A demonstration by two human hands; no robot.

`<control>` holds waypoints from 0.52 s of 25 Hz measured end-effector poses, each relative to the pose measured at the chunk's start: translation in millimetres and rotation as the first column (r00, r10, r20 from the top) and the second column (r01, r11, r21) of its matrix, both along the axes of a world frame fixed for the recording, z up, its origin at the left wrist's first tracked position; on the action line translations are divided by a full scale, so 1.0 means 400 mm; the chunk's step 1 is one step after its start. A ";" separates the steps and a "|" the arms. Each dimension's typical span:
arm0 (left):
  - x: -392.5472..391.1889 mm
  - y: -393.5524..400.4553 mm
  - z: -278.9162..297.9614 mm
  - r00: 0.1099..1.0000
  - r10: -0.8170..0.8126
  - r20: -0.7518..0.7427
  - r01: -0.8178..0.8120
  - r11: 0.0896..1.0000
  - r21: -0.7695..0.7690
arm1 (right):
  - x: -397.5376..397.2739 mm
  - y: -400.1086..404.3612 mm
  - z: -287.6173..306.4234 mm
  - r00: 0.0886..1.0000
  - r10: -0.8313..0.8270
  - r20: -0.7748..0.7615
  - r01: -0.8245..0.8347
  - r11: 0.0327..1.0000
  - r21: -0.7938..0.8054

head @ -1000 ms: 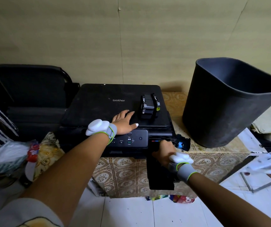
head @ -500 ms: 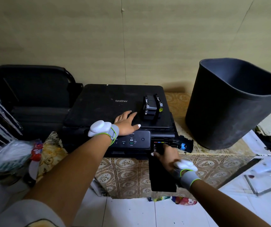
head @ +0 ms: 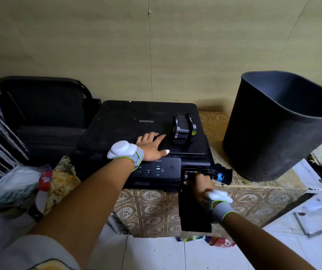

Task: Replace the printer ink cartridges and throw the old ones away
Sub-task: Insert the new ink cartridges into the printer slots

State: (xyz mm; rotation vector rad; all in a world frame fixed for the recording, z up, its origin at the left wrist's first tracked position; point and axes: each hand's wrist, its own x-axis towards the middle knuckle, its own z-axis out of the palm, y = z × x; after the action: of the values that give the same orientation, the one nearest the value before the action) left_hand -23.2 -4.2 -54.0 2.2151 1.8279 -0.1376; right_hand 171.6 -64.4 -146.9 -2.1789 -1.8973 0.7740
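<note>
A black Brother printer (head: 129, 121) sits on a patterned cloth. Two black ink cartridges (head: 183, 131) stand side by side on the right of its lid. My left hand (head: 152, 146) lies flat on the lid just left of them, fingers spread, holding nothing. The cartridge bay (head: 193, 172) at the printer's front right is open, showing coloured tabs, and its small cover (head: 221, 175) is swung out to the right. My right hand (head: 202, 185) reaches into that bay. Its fingertips are hidden inside, so what they touch is unclear. A large dark bin (head: 273, 137) stands right of the printer.
A black panel (head: 193, 213) hangs down in front of the cloth below my right hand. A black chair (head: 45, 106) is left of the printer, with bags and clutter (head: 19, 184) below it. Papers and a glass sheet (head: 320, 215) lie on the white floor at right.
My right hand has moved up from the hanging black panel into the open cartridge bay. My left hand has stayed flat on the lid.
</note>
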 end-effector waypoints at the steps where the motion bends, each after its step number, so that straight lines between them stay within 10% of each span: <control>1: 0.000 -0.001 -0.001 1.000 0.000 0.008 0.000 1.000 -0.004 | -0.001 0.001 -0.002 1.000 -0.001 0.007 0.001 1.000 -0.001; 13: 0.010 -0.001 0.022 0.996 -0.046 -0.077 0.047 0.999 0.009 | -0.002 0.012 -0.005 0.999 -0.022 0.038 0.022 1.000 -0.013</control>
State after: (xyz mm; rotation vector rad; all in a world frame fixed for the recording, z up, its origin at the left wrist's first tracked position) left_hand -19.3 -4.5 -45.3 2.2910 1.8205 -0.2249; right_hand 171.0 -59.4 -148.7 -2.2345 -1.8876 0.7485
